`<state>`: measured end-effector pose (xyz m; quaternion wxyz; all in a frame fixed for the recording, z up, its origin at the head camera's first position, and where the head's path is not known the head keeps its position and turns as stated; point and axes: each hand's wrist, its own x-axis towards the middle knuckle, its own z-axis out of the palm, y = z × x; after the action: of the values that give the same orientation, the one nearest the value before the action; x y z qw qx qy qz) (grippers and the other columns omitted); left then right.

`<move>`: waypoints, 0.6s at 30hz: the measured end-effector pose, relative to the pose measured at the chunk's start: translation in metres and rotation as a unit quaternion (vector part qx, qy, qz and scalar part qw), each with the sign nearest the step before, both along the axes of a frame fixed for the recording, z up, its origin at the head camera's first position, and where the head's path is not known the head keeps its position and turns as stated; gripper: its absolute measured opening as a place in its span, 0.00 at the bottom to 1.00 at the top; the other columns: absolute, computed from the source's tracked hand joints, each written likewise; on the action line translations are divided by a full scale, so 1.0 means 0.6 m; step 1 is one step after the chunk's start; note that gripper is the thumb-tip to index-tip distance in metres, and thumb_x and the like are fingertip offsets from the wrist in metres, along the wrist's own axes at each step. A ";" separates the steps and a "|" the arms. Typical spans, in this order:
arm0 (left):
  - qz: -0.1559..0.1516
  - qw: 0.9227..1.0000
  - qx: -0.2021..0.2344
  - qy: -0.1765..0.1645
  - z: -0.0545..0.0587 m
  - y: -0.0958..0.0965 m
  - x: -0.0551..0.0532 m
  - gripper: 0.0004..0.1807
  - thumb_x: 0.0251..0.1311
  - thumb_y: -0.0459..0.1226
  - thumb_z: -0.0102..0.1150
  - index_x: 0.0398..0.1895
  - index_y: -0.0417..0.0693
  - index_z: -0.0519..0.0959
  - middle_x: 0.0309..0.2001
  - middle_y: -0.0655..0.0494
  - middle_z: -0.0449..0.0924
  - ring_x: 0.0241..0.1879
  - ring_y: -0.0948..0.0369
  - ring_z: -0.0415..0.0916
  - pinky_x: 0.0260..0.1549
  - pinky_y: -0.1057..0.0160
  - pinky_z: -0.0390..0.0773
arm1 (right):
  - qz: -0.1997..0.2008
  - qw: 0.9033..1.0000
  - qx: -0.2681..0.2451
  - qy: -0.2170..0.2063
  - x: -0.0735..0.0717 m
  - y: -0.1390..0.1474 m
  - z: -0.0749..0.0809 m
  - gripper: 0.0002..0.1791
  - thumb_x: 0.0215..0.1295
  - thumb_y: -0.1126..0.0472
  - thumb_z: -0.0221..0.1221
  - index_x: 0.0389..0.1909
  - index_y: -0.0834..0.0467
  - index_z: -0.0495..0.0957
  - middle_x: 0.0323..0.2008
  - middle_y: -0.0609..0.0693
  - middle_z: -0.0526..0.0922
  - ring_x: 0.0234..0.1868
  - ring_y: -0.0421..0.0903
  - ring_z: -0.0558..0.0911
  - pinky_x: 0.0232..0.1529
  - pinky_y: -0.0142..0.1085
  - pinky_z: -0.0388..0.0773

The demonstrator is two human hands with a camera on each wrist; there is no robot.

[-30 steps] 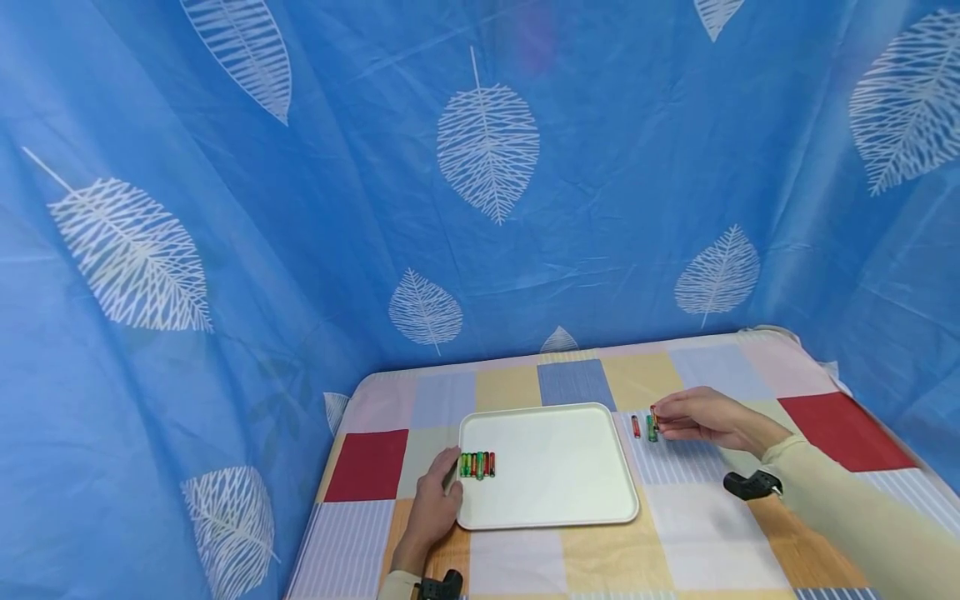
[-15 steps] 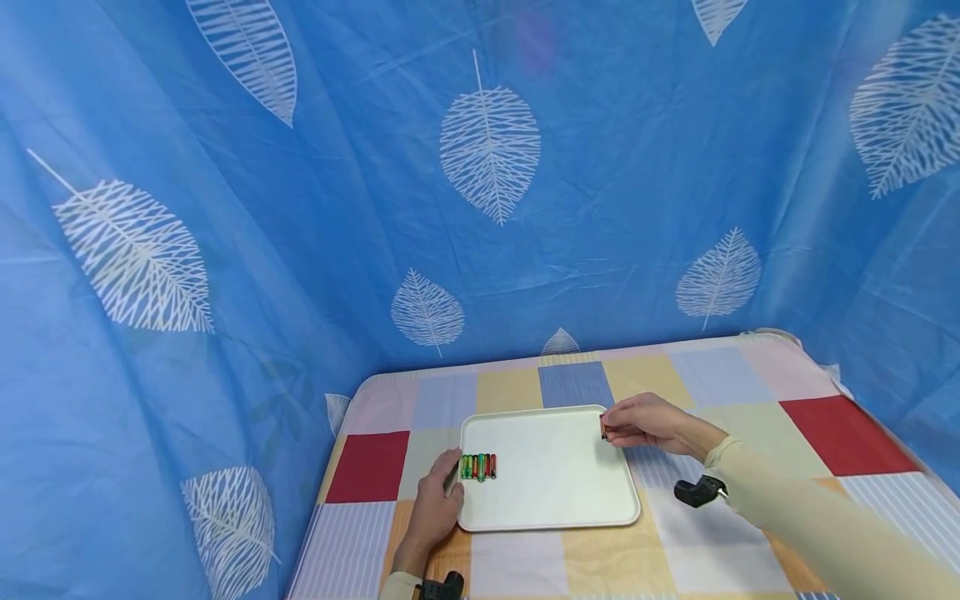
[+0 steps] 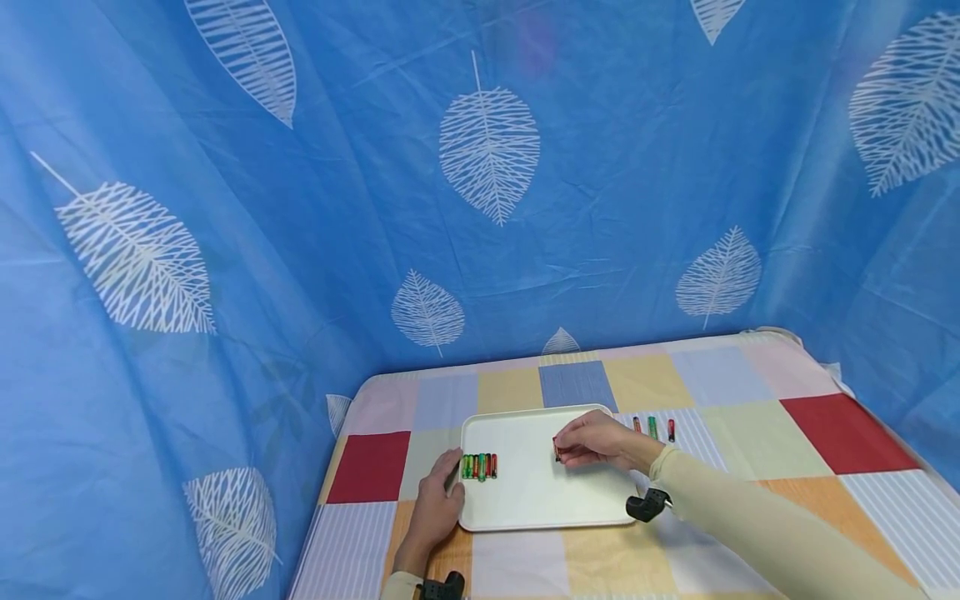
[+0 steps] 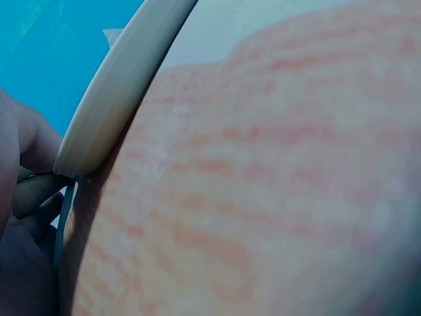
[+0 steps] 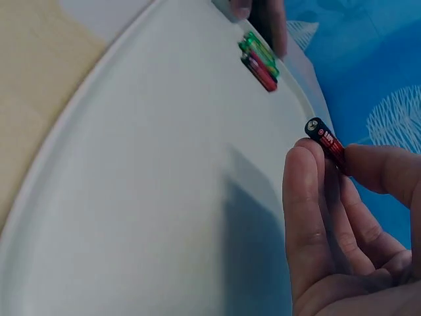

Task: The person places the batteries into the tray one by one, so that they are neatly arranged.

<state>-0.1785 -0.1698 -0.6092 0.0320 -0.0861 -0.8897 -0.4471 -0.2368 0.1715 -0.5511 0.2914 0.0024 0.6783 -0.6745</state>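
Note:
My right hand [image 3: 596,440] pinches a red-and-black battery [image 5: 326,141] between thumb and fingertips, held above the middle of the white tray [image 3: 525,508]. In the right wrist view its end cap points away from the palm. My left hand [image 3: 435,500] grips the tray's left rim; in the left wrist view some of its fingers [image 4: 36,194] are curled beside and below the rim. Just inside that rim, several green and red batteries [image 3: 480,467] lie side by side in a row.
Right of the tray, a red battery [image 3: 637,424], a green battery [image 3: 652,427] and another red battery [image 3: 671,430] lie apart on the checkered tablecloth [image 3: 517,562]. A blue leaf-patterned curtain [image 3: 585,208] hangs behind and to the sides of the table.
My right hand has carried the battery leftward from the loose batteries, across the right rim, to above the tray's middle. The left hand stays at the rim.

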 end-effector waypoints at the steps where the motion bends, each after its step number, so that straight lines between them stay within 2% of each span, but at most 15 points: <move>1: 0.001 1.000 -0.001 0.000 0.000 0.000 0.000 0.31 0.72 0.25 0.56 0.78 0.36 0.73 0.79 0.37 0.72 0.83 0.38 0.63 0.81 0.34 0.62 | 0.001 1.000 0.000 0.001 0.000 -0.008 -0.003 0.18 0.72 0.68 0.66 0.55 0.78 0.82 0.33 0.54 0.91 0.31 0.40 0.91 0.38 0.34 0.92; 7: 0.002 1.000 -0.003 -0.004 0.000 0.000 0.001 0.31 0.72 0.25 0.56 0.79 0.36 0.73 0.79 0.38 0.71 0.83 0.38 0.63 0.81 0.34 0.62 | 0.004 1.000 0.005 0.004 0.001 -0.048 -0.018 0.15 0.71 0.69 0.66 0.52 0.77 0.84 0.30 0.54 0.90 0.28 0.40 0.90 0.37 0.35 0.92; 18: 0.000 1.000 -0.002 0.000 -0.001 0.001 0.000 0.31 0.72 0.25 0.56 0.79 0.35 0.72 0.79 0.37 0.71 0.83 0.38 0.63 0.81 0.35 0.62 | 0.004 1.000 0.022 0.015 0.004 -0.114 -0.024 0.09 0.68 0.71 0.68 0.44 0.73 0.88 0.27 0.55 0.89 0.25 0.40 0.88 0.33 0.34 0.92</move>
<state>-0.1786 -0.1693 -0.6096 0.0318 -0.0857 -0.8907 -0.4454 -0.2345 0.1029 -0.5653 0.2838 -0.0044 0.6977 -0.6578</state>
